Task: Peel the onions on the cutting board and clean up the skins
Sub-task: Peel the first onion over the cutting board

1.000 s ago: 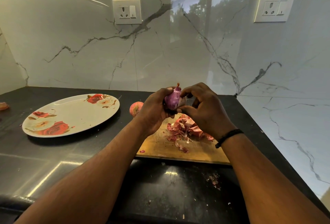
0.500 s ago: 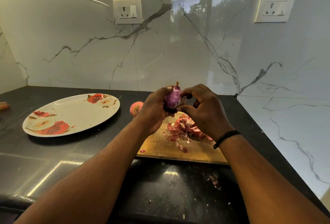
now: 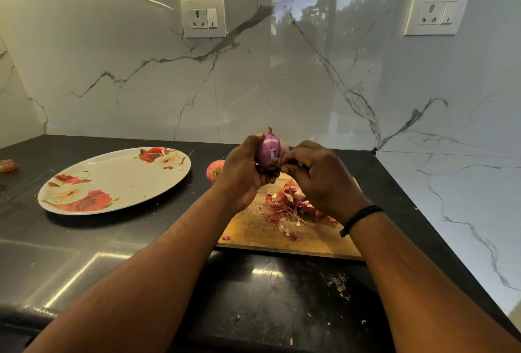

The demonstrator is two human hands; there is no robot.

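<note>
Gripping the onion (image 3: 270, 152) in my left hand (image 3: 242, 172) above the cutting board (image 3: 253, 231); my right hand (image 3: 315, 172) has closed in, pinching skin at its side; peeling unfinished.

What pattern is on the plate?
Red and cream roses on a white plate, seen in the head view.

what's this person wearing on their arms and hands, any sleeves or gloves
No sleeves show and no gloves: both forearms are bare to the frame's edge. The left hand wears nothing visible. The right hand has a thin black band round its wrist. No rings or watch are visible.
</note>
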